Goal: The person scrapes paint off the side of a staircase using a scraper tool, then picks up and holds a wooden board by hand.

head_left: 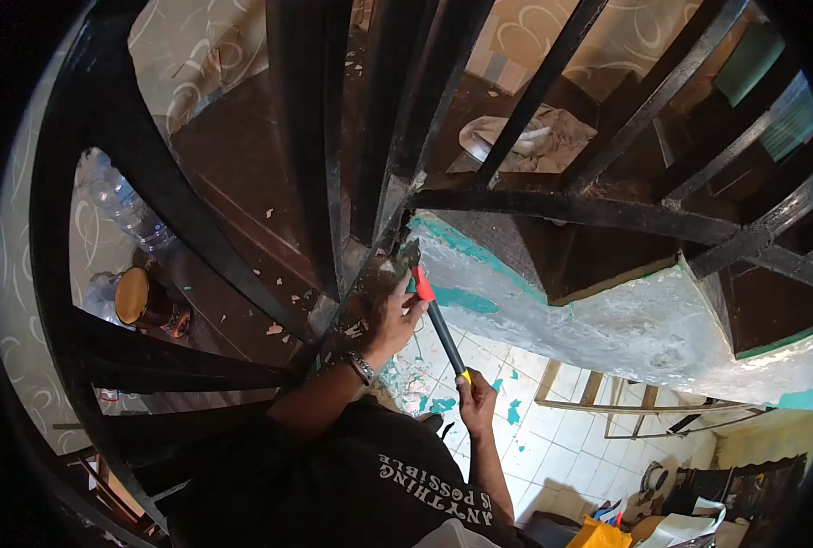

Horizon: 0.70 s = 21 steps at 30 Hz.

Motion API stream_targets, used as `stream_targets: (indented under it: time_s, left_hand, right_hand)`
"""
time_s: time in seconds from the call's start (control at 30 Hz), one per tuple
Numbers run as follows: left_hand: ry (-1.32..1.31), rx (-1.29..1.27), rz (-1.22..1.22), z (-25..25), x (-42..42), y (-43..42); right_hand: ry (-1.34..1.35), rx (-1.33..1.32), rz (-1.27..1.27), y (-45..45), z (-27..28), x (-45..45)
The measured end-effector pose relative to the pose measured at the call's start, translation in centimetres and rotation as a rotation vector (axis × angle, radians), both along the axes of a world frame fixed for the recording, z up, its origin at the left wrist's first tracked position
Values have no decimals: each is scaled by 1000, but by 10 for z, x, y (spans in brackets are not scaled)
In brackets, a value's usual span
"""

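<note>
A long-handled scraper [443, 331] with a black shaft, a red collar and a yellow grip slants up to the staircase edge. Its metal blade end lies against the corner where the railing meets the stair side. Closed around the yellow grip is my right hand [477, 402]. My left hand [397, 320], with a bracelet at the wrist, grips the scraper up by the red collar, fingers close to the blade. Patchy grey and turquoise covers the stair side [607, 320], with turquoise paint along its upper edge. What exactly the blade touches is partly hidden by my fingers.
Dark railing bars [311, 137] surround my arms. Brown steps [242, 219] hold paint flakes, a crumpled cloth [553, 142], a large plastic bottle [128, 205] and a brown tin [151, 301]. Turquoise chips lie on the white tiled floor [553, 438] below, near a wooden ladder [594, 391].
</note>
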<state>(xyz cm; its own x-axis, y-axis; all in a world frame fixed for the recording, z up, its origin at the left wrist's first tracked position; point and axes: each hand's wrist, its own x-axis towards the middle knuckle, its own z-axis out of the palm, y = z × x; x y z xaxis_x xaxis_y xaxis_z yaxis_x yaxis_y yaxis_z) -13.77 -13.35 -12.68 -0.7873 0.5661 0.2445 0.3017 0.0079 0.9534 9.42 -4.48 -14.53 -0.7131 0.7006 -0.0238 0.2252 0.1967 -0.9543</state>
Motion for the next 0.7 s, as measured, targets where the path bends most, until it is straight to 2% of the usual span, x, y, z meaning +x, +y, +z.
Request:
stream_targets:
  time_s: [0.07,0.2,0.27,0.33,0.37,0.47,0.5,0.57,0.7]
  left_hand:
    - [-5,-78,-16,7,6,-3]
    - [-11,-27,-41,4,2,-2]
    - [8,-21,-47,-1,2,0]
    - [-209,103,2,11,6,1]
    - [-205,105,2,7,6,1]
    - [67,-104,-68,-1,2,-3]
    - [67,-99,-65,-1,1,-1]
    - [-47,33,-46,-2,2,-1]
    - [-105,18,-67,1,8,1]
  right_hand:
    - [-47,0,4,2,-4,4]
    - [38,-7,-13,-3,3,7]
    - [0,4,-12,-1,7,-2]
    - [-29,-24,-6,0,11,-5]
    - [-25,-22,-5,1,8,-1]
    - [63,79,-12,-2,-8,11]
    - [-39,38,-40,-5,-2,12]
    - [-24,28,-45,-2,-4,7]
    - [-28,28,-36,4,-6,15]
